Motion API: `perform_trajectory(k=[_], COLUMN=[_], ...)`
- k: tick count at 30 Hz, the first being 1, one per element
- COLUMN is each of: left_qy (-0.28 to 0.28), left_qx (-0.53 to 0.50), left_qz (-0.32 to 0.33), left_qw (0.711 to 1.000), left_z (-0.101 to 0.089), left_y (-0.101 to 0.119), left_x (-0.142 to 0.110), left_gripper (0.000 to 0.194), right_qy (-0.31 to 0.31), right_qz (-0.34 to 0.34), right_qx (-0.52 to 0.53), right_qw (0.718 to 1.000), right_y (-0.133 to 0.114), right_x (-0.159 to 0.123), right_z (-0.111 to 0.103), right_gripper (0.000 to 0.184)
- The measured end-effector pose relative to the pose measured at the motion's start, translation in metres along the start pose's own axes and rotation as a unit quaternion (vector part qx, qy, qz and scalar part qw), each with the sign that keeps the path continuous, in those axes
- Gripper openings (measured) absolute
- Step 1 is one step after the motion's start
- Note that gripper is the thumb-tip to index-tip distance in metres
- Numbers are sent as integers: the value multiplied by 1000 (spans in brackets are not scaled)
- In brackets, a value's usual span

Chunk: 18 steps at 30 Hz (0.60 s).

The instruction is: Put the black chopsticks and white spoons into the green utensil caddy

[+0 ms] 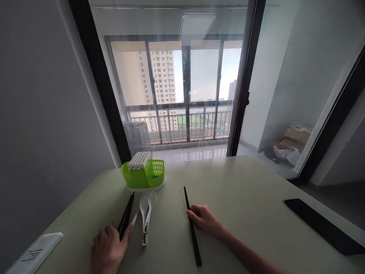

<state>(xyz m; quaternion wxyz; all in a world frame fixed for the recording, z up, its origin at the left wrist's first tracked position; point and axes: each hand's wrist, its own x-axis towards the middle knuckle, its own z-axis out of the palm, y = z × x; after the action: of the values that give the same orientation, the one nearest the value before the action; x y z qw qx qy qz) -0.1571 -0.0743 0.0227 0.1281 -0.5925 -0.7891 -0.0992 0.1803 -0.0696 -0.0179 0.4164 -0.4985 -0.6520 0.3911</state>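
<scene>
Gripping 2+ chopsticks (194, 239): left hand (107, 247), right hand (203, 219) | 2+ spoons (144, 205) | 1 caddy (139, 179)

Chopsticks (194, 243): black, smooth, faint sheen. Spoons (144, 207): white, smooth, glossy; ceramic or plastic, cannot tell. Holder (137, 179): green plastic, glossy, lattice-cut at one end. Slatted top (139, 160): white plastic, smooth. Tabletop (236, 205): smooth, soft sheen. Strip (322, 224): black, matt. Door frame (94, 68): dark, looks like metal. Floor (185, 155): glossy. Boxes (298, 134): brown cardboard. Bag (292, 156): thin, crinkled plastic. Wall (42, 95): smooth, matt.
</scene>
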Motion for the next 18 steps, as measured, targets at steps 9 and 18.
perform_trajectory(k=[9,18], left_qy=[-116,-165], left_qx=[-39,-47], left_qz=[24,51], left_qw=[992,984], left_z=[-23,-28], left_y=[0,8], left_x=[24,54], left_gripper=[52,30], right_qy=[8,12], right_qz=[-11,-11], right_qx=[-28,-42], right_qw=[1000,999], right_y=[2,4], right_x=[1,2], right_z=[1,1], right_gripper=[45,43])
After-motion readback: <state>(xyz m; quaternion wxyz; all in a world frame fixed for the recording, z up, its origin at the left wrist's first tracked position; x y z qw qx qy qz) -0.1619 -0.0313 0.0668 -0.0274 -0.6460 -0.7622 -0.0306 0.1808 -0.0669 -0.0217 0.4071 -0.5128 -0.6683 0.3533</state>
